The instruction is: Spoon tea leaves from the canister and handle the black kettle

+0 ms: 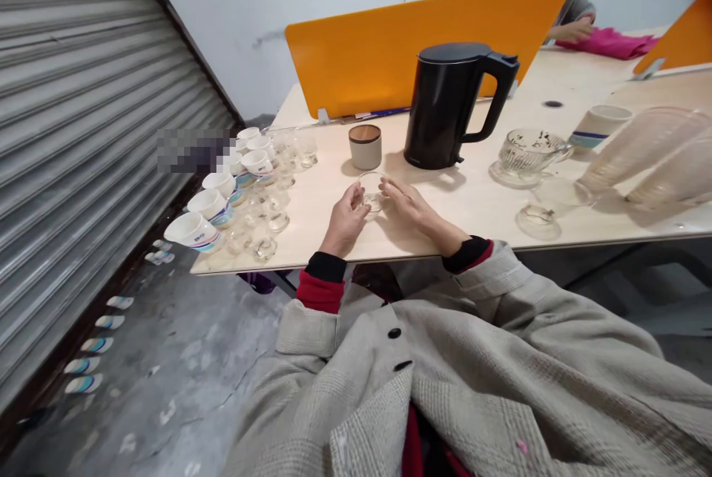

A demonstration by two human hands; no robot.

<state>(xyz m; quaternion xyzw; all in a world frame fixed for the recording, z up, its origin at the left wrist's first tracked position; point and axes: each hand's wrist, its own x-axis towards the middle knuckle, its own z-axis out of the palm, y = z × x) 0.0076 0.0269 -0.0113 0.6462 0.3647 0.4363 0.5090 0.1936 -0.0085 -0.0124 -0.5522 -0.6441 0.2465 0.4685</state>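
Between my hands, low over the near part of the table, is a small clear cup (373,202). My left hand (343,223) is closed on its left side, with the thumb and fingers against the wall. On the other side my right hand (416,211) grips it too, its fairly straight fingertips touching near the rim. Just behind the cup stands a grey container (366,150) with a brown top. A black electric kettle (439,110) is farther back on the right, its handle turned right.
Rows of white paper cups (207,204) and small clear cups (261,228) line the table's left end. Rightward are a ribbed glass cup (528,154), a tipped clear cup (538,219) and stacked plastic cups (645,154). An orange divider (356,61) stands behind; another person handles pink cloth (609,43).
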